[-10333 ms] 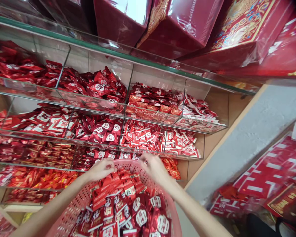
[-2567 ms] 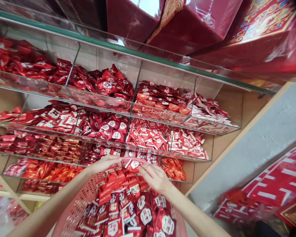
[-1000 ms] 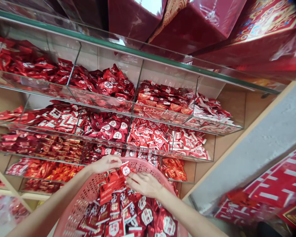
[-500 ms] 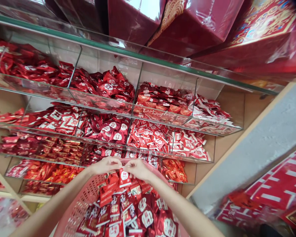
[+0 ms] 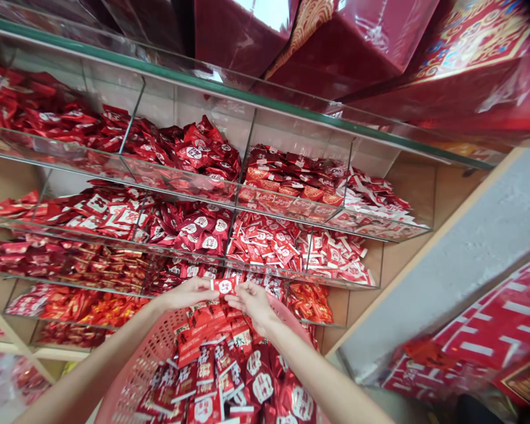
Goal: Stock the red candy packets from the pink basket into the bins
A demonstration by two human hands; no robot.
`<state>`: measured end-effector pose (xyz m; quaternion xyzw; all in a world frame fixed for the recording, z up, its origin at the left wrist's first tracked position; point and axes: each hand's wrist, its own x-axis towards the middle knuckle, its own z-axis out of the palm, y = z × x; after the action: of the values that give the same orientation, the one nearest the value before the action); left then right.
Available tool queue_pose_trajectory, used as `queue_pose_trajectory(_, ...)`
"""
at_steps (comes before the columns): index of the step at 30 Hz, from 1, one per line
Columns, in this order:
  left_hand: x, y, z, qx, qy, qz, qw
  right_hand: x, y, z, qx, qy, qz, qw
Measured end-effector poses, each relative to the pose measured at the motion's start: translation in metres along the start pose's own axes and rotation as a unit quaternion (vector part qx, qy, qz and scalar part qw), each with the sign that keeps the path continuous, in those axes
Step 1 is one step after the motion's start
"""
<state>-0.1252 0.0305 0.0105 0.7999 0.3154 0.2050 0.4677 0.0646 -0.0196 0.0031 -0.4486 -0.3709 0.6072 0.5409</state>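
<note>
A small red candy packet with a white round label is stretched level between my two hands, just above the far rim of a pink plastic basket. My left hand pinches its left end. At the right end, the fingers of my right hand are closed on it. Below lie many red and dark red packets filling the basket, some with white round labels, others with dark characters. My forearms cover parts of the basket's sides.
Glass-fronted shelves with dividers hold heaps of red packets ahead of me. Orange packets lie in a low bin behind the basket. Large dark red boxes stand on the glass shelf above. At right are a grey wall and red-and-white packaging.
The packet hung upright from my fingertips before; now it is turned level and raised slightly, with one end in each hand. My right hand has shifted a little to the right.
</note>
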Motion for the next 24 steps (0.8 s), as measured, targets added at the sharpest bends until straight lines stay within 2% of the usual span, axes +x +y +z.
queue_pose_trajectory(7,0.002,-0.008,-0.002,-0.026,-0.006,0.037,0.999,0.001,0.009,-0.003,-0.033,-0.009,0.02,0.999)
queue_pose_trajectory(14,0.003,-0.012,-0.002,-0.018,0.009,0.012,1.0,0.002,0.011,-0.008,-0.051,-0.023,0.015,0.998)
queue_pose_trajectory(24,0.004,-0.013,-0.001,-0.039,-0.001,0.024,0.999,0.002,0.008,-0.01,-0.08,-0.028,0.018,0.996)
